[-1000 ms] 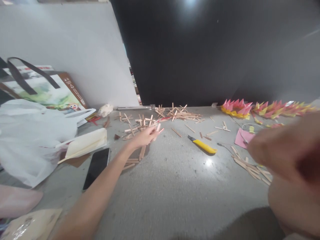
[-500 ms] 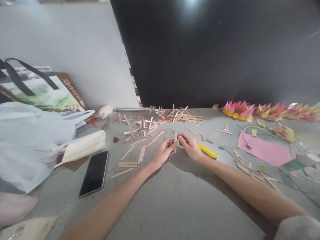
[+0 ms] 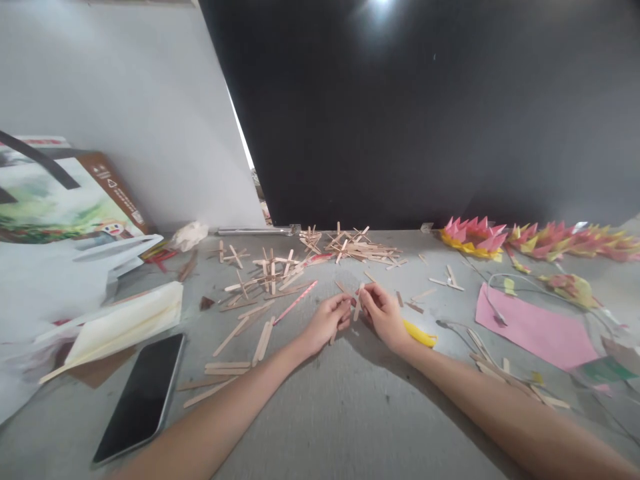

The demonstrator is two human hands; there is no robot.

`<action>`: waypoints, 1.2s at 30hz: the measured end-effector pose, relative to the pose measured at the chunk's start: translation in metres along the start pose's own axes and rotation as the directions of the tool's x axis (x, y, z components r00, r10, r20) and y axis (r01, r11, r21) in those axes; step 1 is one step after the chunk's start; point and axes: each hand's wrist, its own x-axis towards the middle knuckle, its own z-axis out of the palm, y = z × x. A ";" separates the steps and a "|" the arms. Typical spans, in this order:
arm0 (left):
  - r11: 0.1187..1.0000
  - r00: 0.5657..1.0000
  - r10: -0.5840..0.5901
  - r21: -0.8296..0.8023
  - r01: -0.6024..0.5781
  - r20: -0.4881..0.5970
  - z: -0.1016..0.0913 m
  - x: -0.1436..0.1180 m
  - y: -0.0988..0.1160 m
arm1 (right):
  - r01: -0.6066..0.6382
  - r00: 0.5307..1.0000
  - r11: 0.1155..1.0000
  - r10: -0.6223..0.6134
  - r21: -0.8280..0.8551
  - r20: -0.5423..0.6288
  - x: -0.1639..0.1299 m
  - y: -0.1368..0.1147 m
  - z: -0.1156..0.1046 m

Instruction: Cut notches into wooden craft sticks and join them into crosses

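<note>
1. Both hands meet at mid-worktop: the left hand (image 3: 327,321) and right hand (image 3: 383,313) are pinched shut on a small stick (image 3: 357,307), fingertips almost touching, the stick standing just off the worktop (image 3: 320,413)
2. Risk, as I judge it: that stick is thin and held only by the tips, so a slip or too much squeeze could drop it or snap it
3. The yellow cutter (image 3: 420,333) lies right behind the right wrist; a backward sweep of that arm could knock it or catch it
4. Loose sticks (image 3: 260,340) lie just left of the left hand, and a bigger pile (image 3: 350,245) sits beyond; a dropped piece would be lost among them
5. The phone (image 3: 140,397) lies near the left forearm, easy to nudge
6. Off right: pink paper (image 3: 535,327), a thin cable (image 3: 495,293), folded paper flowers (image 3: 475,233); off left a bag (image 3: 55,200). Nothing blocks the space between the hands
</note>
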 end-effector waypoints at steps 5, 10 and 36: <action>0.998 0.997 -0.020 -0.062 0.015 -0.074 -0.006 -0.003 -0.006 | -0.044 0.998 0.999 0.043 0.016 0.056 -0.002 0.001 0.003; 0.992 0.994 -0.024 -0.127 0.010 -0.106 -0.004 -0.002 -0.005 | -0.079 0.996 0.992 0.075 0.095 0.052 -0.002 0.001 0.004; 0.969 0.985 0.012 -0.241 -0.054 -0.174 -0.003 -0.003 -0.001 | -0.062 0.997 0.997 0.060 0.050 0.040 -0.004 -0.006 0.001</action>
